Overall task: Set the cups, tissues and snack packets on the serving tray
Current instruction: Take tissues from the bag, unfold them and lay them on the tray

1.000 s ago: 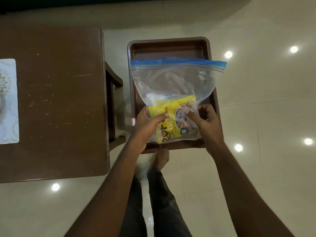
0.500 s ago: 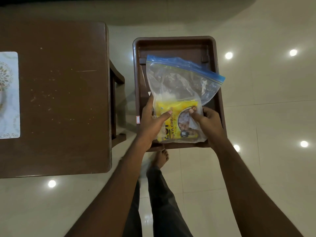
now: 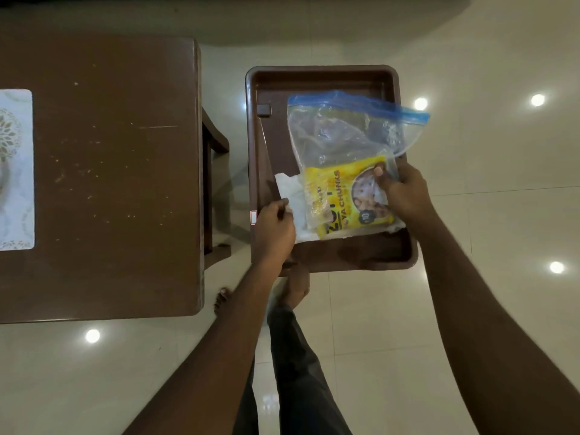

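A brown serving tray [image 3: 326, 77] sits low, to the right of a table. Over it lies a clear zip bag [image 3: 348, 130] with a blue seal, and a yellow snack packet [image 3: 342, 196] shows through its lower part. My right hand [image 3: 403, 191] pinches the bag and packet at their right side. White tissue [image 3: 290, 191] sticks out at the bag's left bottom corner, and my left hand [image 3: 274, 226] grips its lower edge. No cups are in sight.
A dark brown wooden table [image 3: 103, 171] fills the left, with a white patterned mat [image 3: 15, 169] at its left edge. The floor is glossy pale tile with lamp reflections. My legs and bare feet [image 3: 295, 290] stand just below the tray.
The bag has come down onto the tray and swung right. My left hand let go of the packet and took hold of the white tissue, which now shows at the bag's left.
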